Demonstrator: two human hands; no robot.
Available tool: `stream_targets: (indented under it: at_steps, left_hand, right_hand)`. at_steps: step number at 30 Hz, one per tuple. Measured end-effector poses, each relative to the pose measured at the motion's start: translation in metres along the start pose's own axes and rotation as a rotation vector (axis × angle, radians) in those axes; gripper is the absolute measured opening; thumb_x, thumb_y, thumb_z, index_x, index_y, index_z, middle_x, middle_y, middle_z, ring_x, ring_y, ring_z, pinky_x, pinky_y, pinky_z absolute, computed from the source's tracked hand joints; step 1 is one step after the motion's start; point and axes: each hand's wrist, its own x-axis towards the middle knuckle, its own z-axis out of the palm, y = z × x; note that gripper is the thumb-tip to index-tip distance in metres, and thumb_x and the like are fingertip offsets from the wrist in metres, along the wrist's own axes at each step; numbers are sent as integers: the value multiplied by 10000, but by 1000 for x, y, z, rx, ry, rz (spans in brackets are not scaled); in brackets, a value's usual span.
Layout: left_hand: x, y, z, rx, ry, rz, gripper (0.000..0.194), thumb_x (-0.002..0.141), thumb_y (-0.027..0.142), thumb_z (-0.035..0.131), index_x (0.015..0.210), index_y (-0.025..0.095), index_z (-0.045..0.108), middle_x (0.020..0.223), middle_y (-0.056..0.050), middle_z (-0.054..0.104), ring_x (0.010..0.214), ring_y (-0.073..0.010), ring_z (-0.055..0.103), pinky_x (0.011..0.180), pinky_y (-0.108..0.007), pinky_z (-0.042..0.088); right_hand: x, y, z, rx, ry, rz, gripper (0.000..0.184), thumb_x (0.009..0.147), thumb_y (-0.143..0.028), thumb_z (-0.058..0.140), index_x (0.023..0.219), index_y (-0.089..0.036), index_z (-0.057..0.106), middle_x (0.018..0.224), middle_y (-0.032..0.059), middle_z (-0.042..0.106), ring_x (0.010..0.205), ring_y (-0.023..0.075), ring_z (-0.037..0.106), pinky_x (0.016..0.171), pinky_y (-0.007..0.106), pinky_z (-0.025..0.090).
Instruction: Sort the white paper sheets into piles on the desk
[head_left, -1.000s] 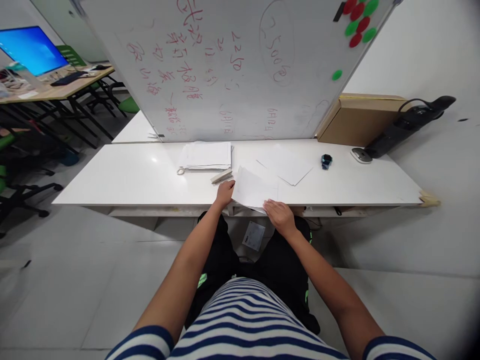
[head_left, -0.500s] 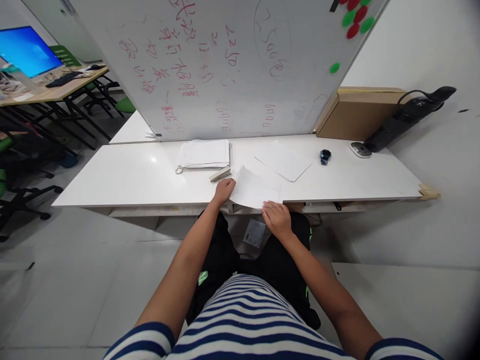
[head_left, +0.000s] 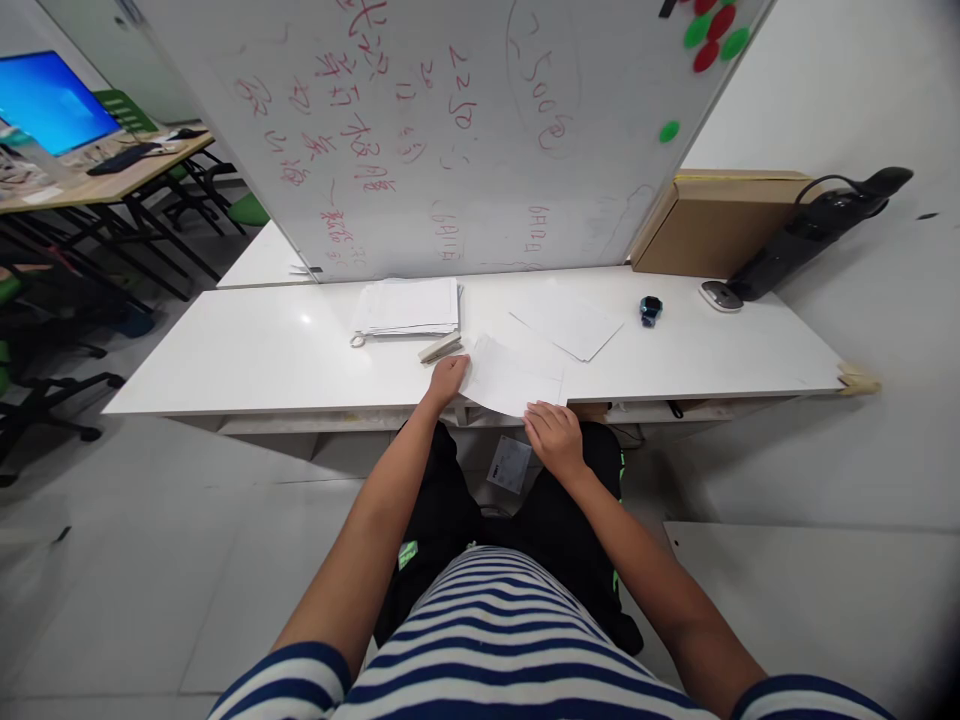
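A white sheet of paper point(head_left: 514, 375) lies at the front edge of the white desk, its near edge curving slightly over it. My left hand point(head_left: 450, 378) is closed on the paper's left corner. At the near right edge of the sheet rests my right hand point(head_left: 553, 433), fingers stretched out over the paper; its thumb is hidden. A stapler point(head_left: 441, 348) lies just beyond my left hand. Behind it sits a stack of papers point(head_left: 409, 306) with a ring at its corner. More loose sheets point(head_left: 574, 320) lie to the right, beyond the held paper.
A whiteboard point(head_left: 480, 180) with red writing stands along the desk's point(head_left: 262, 350) back. To the right are a dark watch point(head_left: 650, 310), a computer mouse point(head_left: 721, 296), a black bottle point(head_left: 817, 235) and a cardboard box point(head_left: 720, 230). A monitor point(head_left: 56, 100) stands on another table at left.
The paper's left side has come down a little and lies flatter. Both hands stay almost in place.
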Motion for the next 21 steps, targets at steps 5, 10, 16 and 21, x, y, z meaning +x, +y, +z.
stream_targets:
  at_steps: [5,10,16,21]
  left_hand:
    - [-2,2,-1,61,-56,39,472,810,567,476,538,187,405,567,13,391,585,-126,373,544,-258,281]
    - [-1,1,-2,124,-86,79,439,787,535,526,548,182,421,572,20,398,591,-117,378,544,-244,286]
    - [1,1,-2,143,-92,66,385,793,461,513,548,184,404,563,23,404,598,-122,396,550,-246,289]
    - [1,0,-1,200,-60,85,366,792,417,504,549,192,351,567,23,386,601,-128,399,554,-249,287]
  right_hand:
    - [1,1,0,-10,-14,-17,193,918,-218,498,1032,-197,653,1100,73,690,1103,216,586,971,380,358]
    - [5,1,0,-15,-12,-24,193,923,-219,494,1029,-198,654,1091,72,695,1096,213,590,972,378,346]
    - [4,-1,3,-3,-18,-34,193,921,-221,495,1036,-203,649,1101,62,692,1105,206,583,984,376,333]
    - [21,9,-1,15,-42,51,209,924,-287,476,1007,-214,653,1137,65,676,1127,214,567,1009,391,321]
